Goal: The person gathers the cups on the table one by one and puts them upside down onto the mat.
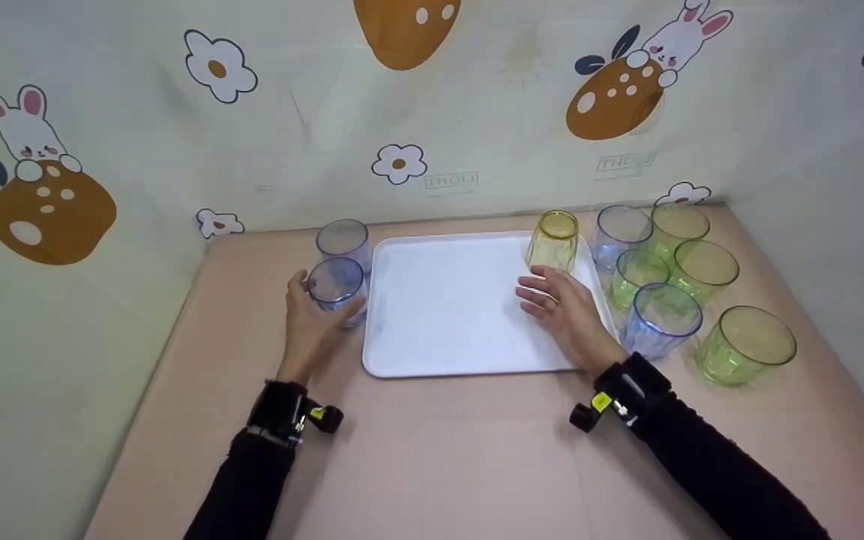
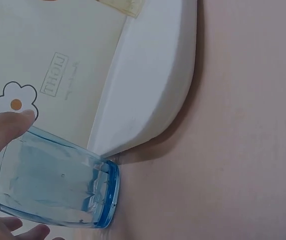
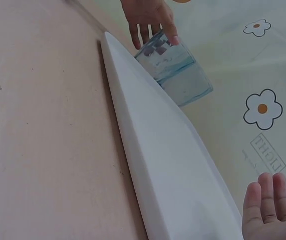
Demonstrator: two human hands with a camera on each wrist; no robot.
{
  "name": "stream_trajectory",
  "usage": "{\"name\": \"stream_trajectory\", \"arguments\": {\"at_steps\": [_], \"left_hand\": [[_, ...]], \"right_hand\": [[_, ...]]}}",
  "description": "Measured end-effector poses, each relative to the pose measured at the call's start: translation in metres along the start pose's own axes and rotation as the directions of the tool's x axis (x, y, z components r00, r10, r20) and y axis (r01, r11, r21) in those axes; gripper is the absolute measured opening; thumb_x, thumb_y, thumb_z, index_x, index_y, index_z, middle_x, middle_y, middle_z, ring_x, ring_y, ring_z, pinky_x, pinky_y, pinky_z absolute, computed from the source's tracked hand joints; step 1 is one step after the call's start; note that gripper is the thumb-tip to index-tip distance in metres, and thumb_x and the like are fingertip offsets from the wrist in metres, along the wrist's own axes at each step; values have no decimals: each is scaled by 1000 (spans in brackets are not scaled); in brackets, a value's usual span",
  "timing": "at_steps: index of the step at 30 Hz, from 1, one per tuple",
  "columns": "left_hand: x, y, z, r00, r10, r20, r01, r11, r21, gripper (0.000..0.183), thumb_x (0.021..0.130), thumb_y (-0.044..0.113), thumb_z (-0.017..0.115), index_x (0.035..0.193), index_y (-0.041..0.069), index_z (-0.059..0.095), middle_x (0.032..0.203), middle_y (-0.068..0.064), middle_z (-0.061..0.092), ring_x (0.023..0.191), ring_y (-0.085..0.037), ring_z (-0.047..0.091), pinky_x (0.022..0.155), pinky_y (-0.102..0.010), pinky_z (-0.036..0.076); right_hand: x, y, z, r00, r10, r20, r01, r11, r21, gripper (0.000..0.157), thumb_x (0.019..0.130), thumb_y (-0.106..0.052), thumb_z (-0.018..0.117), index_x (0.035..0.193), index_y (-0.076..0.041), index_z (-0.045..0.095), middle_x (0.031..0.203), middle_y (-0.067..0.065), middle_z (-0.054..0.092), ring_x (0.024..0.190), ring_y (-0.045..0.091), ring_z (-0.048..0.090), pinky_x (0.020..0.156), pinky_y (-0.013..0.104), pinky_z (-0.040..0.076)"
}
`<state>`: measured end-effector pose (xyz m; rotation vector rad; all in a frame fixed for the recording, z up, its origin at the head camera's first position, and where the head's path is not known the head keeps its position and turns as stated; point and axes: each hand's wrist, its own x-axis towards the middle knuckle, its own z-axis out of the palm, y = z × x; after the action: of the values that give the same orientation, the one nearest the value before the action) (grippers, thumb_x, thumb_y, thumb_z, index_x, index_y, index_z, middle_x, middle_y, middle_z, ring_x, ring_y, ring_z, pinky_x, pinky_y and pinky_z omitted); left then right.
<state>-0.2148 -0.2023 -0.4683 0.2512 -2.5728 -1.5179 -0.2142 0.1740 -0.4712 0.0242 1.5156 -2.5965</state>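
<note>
Six glasses right of the tray

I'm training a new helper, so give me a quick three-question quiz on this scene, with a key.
1. How many green glasses stand to the right of the white tray?
2. True or false: the right hand is open and holds nothing.
3. What colour is the glass that the left hand grips? A) green B) yellow C) blue

Key: 1. Four. 2. True. 3. C, a blue glass.
</note>
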Motion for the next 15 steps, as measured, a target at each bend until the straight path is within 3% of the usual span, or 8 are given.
{"name": "stream_trajectory", "arguments": {"at_steps": [15], "left_hand": [[10, -7, 6, 1000, 7, 23, -7, 1000, -14, 103, 82, 34, 86, 154, -2, 23, 153, -24, 35, 142, -37, 33, 117, -45, 28]], "right_hand": [[0, 8, 3, 1000, 21, 8, -21, 1000, -12, 49, 107, -24, 53, 142, 7, 39, 126, 21, 57, 116, 31, 60, 104, 42, 46]]}}
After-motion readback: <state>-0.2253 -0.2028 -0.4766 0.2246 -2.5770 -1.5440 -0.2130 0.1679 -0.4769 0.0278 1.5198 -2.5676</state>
